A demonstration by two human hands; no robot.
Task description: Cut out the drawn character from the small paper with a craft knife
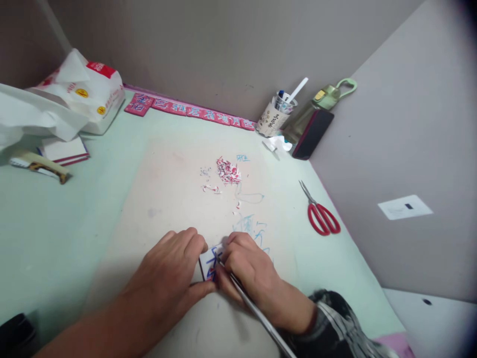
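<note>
Two bare hands at work, both closed. Left hand clenched on the white block, thumb along its near edge, fingers at its left side. Right hand grips a slim metallic tool, tip on the block's face over blue pen strokes; some red shows at the near end. White block sits flat on the beige work area of the pale green tabletop, between the hands. Patterned sleeve right of block, nearer the camera. Dark object, left of block, nearer too; can't tell what.

Just beyond block: blue scribbles. Right of block and farther: red-handled scissors, blades pointing away. Beyond block: pile of red and white shavings, loose bits near it. Far left of block: yellowish cutter, white slab with red edge, tissue pack. Far right: crumpled tissue, dark phone leaning on green bottle, pen cup. Farthest beyond block: row of red tiles, pale blue characters.
</note>
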